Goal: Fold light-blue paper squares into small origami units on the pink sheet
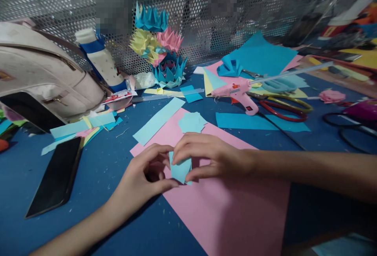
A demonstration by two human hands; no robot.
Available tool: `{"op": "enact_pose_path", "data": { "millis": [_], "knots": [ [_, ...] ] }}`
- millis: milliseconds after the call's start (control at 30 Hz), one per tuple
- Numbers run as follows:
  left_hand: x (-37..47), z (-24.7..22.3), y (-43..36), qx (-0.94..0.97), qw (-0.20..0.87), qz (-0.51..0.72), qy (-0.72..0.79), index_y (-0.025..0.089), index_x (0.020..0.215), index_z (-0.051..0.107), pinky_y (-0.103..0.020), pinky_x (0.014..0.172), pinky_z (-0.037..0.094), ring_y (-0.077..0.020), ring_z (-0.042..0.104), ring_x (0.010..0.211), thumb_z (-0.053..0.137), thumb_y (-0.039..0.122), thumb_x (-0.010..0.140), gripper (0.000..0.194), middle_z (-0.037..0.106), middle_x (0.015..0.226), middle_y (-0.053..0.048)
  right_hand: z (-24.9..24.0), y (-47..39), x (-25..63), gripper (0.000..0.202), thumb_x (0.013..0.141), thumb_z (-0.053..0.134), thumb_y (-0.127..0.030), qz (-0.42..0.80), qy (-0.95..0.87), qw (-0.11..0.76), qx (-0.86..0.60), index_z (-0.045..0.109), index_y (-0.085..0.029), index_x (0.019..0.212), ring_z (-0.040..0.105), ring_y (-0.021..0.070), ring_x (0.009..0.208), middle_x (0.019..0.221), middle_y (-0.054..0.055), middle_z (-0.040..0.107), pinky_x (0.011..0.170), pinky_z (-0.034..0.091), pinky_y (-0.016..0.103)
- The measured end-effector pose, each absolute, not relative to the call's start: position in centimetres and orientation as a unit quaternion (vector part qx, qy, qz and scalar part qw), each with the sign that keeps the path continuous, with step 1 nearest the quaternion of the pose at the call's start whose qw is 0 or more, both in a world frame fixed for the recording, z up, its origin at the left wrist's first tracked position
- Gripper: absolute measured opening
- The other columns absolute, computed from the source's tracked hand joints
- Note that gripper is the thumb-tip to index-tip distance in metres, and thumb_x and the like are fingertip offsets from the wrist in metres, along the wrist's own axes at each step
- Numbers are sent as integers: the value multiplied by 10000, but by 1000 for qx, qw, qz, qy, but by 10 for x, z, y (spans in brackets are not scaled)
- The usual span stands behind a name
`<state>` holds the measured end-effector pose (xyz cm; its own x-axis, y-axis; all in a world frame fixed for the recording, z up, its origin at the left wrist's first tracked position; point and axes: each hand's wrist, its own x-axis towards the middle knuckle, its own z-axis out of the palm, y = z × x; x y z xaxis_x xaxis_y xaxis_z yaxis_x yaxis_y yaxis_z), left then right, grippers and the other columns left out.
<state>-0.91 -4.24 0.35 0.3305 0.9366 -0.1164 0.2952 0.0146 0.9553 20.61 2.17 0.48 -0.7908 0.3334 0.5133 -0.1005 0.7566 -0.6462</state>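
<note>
Small light-blue paper squares (pixel 180 168), apparently stacked, are held between both hands above a large pink sheet (pixel 253 209). My left hand (pixel 147 171) grips their left edge, thumb below and fingers above. From the right, my right hand (pixel 210 156) closes on the same paper, with its fingers across the top and the thumb at the lower right corner. Just beyond the hands lies a loose pile of light-blue paper pieces (pixel 192 123). A light-blue strip (pixel 159 121) rests across the pink sheet's upper left edge.
A pink glue gun (pixel 240 93) lies behind, near red-handled scissors (pixel 282 110) and a blue strip (pixel 262 122). Folded paper flowers (pixel 169 69) stand against the perforated metal panel. At left are a black phone (pixel 55 177), a bottle (pixel 103 61) and a pale backpack (pixel 44 63).
</note>
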Motion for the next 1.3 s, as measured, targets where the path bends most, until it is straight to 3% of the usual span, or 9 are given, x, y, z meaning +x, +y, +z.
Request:
{"op": "enact_pose_path", "data": {
  "millis": [233, 400, 567, 667, 867, 1033, 1167, 1300],
  "knots": [
    [-7, 5, -46, 734, 404, 269, 475, 270, 1134, 553, -210, 585, 440, -94, 561, 699, 647, 130, 810, 365, 602, 948, 15, 4, 19, 206, 132, 844, 691, -247, 365, -866, 324, -108, 627, -132, 850, 579, 127, 827, 860, 48, 616, 710, 484, 226],
    [-2, 9, -50, 757, 376, 249, 472, 266, 1181, 522, -223, 573, 447, -109, 552, 674, 719, 275, 792, 437, 598, 941, 5, 2, 19, 205, 130, 837, 695, -206, 358, -864, 332, -125, 606, -131, 779, 559, 118, 765, 810, 33, 591, 661, 459, 224],
    [2, 10, -51, 784, 330, 247, 464, 214, 1110, 540, -263, 687, 472, -145, 570, 804, 547, 171, 889, 225, 593, 1040, -49, 1, 18, 202, 142, 876, 650, -223, 367, -860, 328, -136, 590, -133, 784, 544, 116, 747, 798, 27, 580, 674, 446, 237],
    [3, 11, -50, 789, 325, 258, 454, 194, 1064, 560, -258, 668, 458, -142, 569, 806, 446, 129, 919, 195, 596, 1063, -63, 0, 17, 202, 147, 880, 646, -232, 374, -858, 324, -139, 583, -136, 788, 541, 116, 751, 805, 26, 579, 681, 441, 239],
    [5, 13, -51, 784, 333, 252, 459, 198, 1033, 579, -257, 699, 454, -151, 571, 823, 616, 230, 858, 182, 608, 1000, -36, -1, 17, 201, 136, 899, 616, -223, 379, -858, 319, -136, 582, -137, 800, 530, 112, 742, 810, 24, 573, 672, 425, 233],
    [5, 9, -52, 782, 319, 265, 465, 192, 989, 579, -224, 624, 420, -119, 541, 720, 530, 62, 830, 211, 605, 901, -10, 1, 16, 201, 166, 880, 649, -277, 391, -858, 305, -134, 585, -136, 819, 519, 118, 753, 824, 30, 570, 664, 428, 229],
    [3, 7, -49, 771, 315, 301, 463, 172, 863, 594, -216, 588, 405, -111, 536, 667, 490, 41, 843, 169, 599, 782, 0, 4, 14, 200, 149, 844, 674, -203, 397, -864, 278, -132, 567, -138, 926, 505, 113, 768, 880, 31, 549, 665, 440, 218],
    [-4, 10, -46, 769, 284, 364, 443, 179, 855, 643, -229, 596, 435, -133, 592, 729, 534, 92, 883, 142, 652, 833, -32, 2, 16, 201, 107, 851, 589, -93, 378, -873, 281, -131, 539, -143, 931, 483, 103, 732, 861, 23, 526, 641, 432, 204]
  ]
}}
